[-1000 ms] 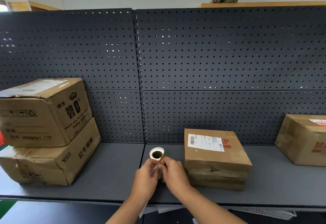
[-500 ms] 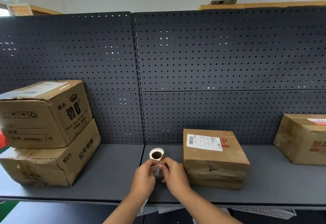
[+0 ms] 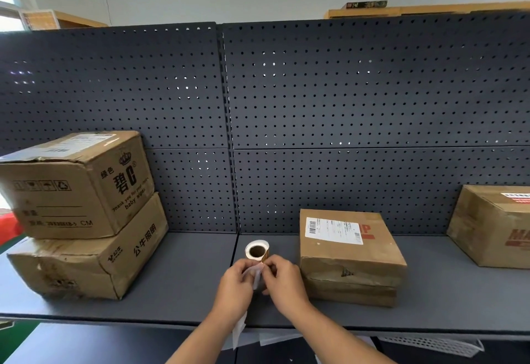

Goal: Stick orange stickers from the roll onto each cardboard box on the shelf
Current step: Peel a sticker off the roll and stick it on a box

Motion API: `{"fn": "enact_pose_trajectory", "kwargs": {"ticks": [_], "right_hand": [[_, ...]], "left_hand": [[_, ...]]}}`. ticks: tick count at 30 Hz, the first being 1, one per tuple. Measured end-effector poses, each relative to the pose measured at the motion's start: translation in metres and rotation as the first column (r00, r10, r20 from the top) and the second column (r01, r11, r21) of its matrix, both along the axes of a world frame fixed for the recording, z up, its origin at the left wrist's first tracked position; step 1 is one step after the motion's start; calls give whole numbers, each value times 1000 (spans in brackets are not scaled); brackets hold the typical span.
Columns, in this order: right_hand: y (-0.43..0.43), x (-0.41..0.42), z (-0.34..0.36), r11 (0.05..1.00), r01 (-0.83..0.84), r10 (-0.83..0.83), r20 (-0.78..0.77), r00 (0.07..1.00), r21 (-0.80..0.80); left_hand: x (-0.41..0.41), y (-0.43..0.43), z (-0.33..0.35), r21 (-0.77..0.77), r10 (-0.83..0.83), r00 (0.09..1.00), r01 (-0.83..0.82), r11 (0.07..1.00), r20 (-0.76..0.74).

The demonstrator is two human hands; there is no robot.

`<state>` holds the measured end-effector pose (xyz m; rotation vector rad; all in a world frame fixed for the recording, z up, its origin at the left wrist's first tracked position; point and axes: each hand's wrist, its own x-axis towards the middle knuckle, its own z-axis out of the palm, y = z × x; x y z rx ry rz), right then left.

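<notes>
The sticker roll [image 3: 257,250], white with an orange edge, is held just above the dark shelf [image 3: 183,283] near its middle. My left hand [image 3: 235,284] grips the roll and its white backing strip, which trails down past the shelf edge. My right hand [image 3: 282,279] pinches the strip right beside the roll. Two stacked cardboard boxes sit at the left, the upper [image 3: 77,184] on the lower [image 3: 86,263]. A flat box with a shipping label [image 3: 348,251] lies just right of my hands. Another box [image 3: 493,226] stands at the far right.
A dark pegboard back panel [image 3: 344,105] rises behind the shelf. Bare shelf surface lies between the left stack and my hands, and between the middle box and the right box. White paper scraps [image 3: 275,338] hang below the shelf edge.
The roll has stayed in place. My fingers have shifted on the backing strip, and more loose white strip now shows between my hands.
</notes>
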<state>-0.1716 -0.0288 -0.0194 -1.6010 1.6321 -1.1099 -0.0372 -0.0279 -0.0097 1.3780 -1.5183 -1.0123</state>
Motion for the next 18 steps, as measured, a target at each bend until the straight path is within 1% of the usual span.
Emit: {"fn": "enact_pose_trajectory", "kwargs": {"ticks": [4,7,9,14,18], "right_hand": [[-4,2,-1,997,72,-74,-66,995,-30],[-4,3,1,989,146,-147,-115,982,-21],[-5,3,-2,985,170,-170,-134,976,-8],[-4,1,-4,973,230,-230,-27,973,4],[3,-1,-3,971,239,-239,12,971,-5]], "left_hand": [[-1,-1,-1,-42,30,999,-29,999,25],[-1,-3,-2,-33,77,994,-75,997,81],[-2,-5,-3,-7,111,990,-111,994,91],[-3,-7,-1,24,198,979,-200,980,51],[-2,-10,-4,56,205,976,-209,976,78]]}}
